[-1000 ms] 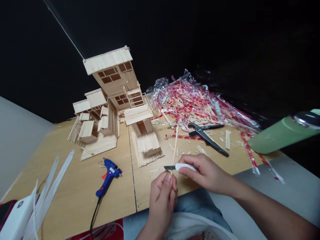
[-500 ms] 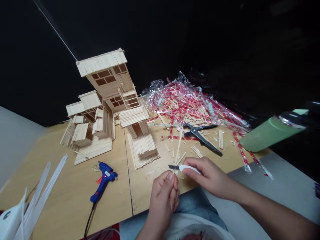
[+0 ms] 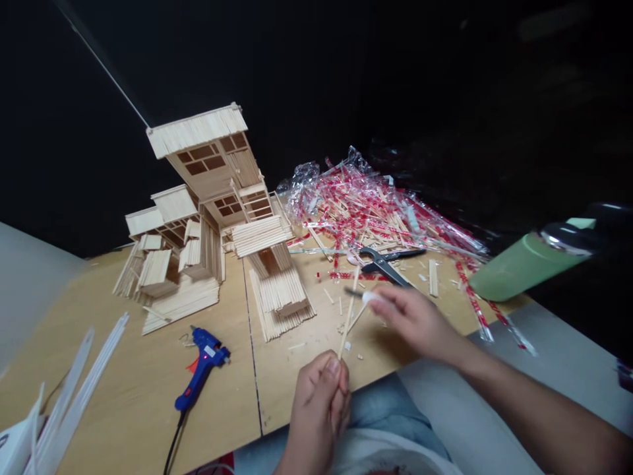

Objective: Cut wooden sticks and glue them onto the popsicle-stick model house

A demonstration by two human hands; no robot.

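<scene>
My left hand is closed around the lower end of a thin wooden stick, which points up and away from me over the table's front edge. A white-handled craft knife is in my right hand, its dark blade lying across the stick's upper part; whether it touches the wood I cannot tell. Beyond the stick lies a pair of black-handled cutting pliers, partly hidden by my right hand. To the left stands a model house made of wooden sticks, with a smaller stick-built piece in front.
A blue glue gun rests on the table at left, near clear glue sticks. Torn red-and-clear wrappers and loose sticks are heaped at the back. A green bottle stands at the right edge. Small offcuts lie about.
My right hand has moved the knife up along the stick, away from my left hand. The left hand keeps its hold, slightly lower. The whole view has shifted a little.
</scene>
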